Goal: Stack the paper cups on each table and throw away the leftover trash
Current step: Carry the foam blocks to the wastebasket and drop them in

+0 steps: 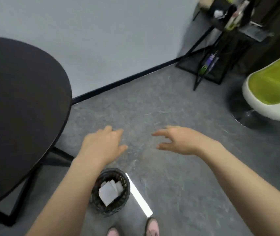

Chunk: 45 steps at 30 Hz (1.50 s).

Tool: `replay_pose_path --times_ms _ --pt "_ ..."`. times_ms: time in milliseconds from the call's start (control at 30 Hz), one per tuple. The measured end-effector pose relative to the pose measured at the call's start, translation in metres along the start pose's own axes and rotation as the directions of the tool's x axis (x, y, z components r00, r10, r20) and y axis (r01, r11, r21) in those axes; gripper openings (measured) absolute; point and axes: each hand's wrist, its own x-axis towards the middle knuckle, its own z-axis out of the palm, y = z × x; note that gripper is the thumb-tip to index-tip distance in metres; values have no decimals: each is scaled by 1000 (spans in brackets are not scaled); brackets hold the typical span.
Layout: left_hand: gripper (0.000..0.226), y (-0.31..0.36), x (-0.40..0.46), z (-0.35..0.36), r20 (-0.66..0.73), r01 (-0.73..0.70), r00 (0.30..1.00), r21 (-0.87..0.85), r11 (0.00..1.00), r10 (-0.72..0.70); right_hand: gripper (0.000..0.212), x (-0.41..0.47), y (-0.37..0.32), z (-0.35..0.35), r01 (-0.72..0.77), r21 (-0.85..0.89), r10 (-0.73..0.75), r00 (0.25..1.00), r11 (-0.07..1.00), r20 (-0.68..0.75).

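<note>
A person's left hand [101,143] and right hand [178,140] are hovering empty, fingers loosely spread, above a grey floor while white crumpled paper trash [109,191] is lying inside a small black woven wastebasket [95,198] beside a round black table [16,99].

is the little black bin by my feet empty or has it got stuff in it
Not empty. The woven black bin stands upright on the floor with white folded paper pieces lying inside it.

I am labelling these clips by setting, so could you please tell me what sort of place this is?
Probably an office lounge or break area: a round dark table, a green-cushioned white swivel chair and a small wastebasket holding paper on a grey floor.
</note>
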Motion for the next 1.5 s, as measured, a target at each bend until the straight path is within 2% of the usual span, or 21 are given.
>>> replay_pose_path --times_ms 133,267,367,533,633,767,933,1133,1300,1500 --pt "55 49 -41 -68 -34 -125 991 82 989 128 50 -88 7 -48 -73 96 89 981 993 -172" --pt "55 120 -61 -106 -40 -289 953 170 942 299 55 -170 29 -59 -213 186 252 943 959 -218" --pt "56 186 -71 -116 -28 -445 888 199 873 460 57 -234 53 -49 -332 300 408 880 894 -243" --pt "54 292 -90 -102 17 -670 728 230 706 685 57 -351 89 -5 -545 479 699 676 688 -234" --pt "55 357 -109 -91 106 -798 589 233 555 802 58 -424 104 27 -645 567 833 534 512 -144" --pt "57 449 -146 -72 196 -907 397 236 349 897 61 -515 111 69 -697 651 923 386 300 -12" --pt "59 554 -209 -30 314 -967 170 236 97 934 62 -615 110 128 -677 732 971 217 76 99" --pt "60 662 -294 29 428 -973 -28 195 -122 903 61 -709 100 200 -690 710 979 17 -137 205" --pt "60 727 -355 73 505 -948 -165 157 -278 847 59 -760 90 250 -715 637 943 -99 -289 317" --pt "60 787 -397 121 598 -917 -247 111 -384 762 55 -805 95 298 -639 642 893 -175 -423 415"
